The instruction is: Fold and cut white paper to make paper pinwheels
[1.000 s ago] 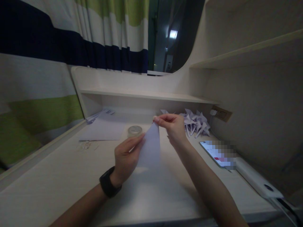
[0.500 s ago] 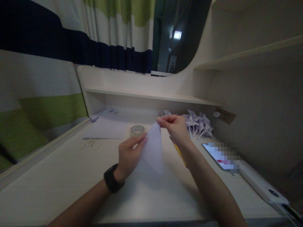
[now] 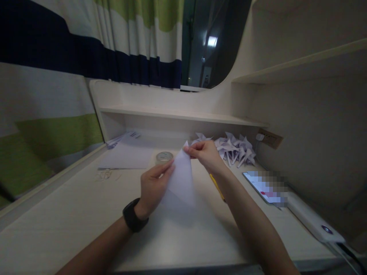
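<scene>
Between my two hands a white sheet of paper is held up over the desk, folded to a pointed tip at the top. My left hand, with a black watch on its wrist, pinches the paper's left edge. Close below the tip, the thumb and fingers of my right hand are closed on the right edge. Just behind my left fingers lies a roll of clear tape. A yellow tool, perhaps a cutter, is partly hidden under my right forearm.
Several folded paper pinwheels are heaped at the back right. White sheets lie at the back left, with small pale scraps before them. A phone and a white power strip-like bar are on the right. A shelf spans the back.
My right fingers have slid a little down from the paper's tip, which now shows above them. The whole view has shifted slightly; both hands still hold the sheet.
</scene>
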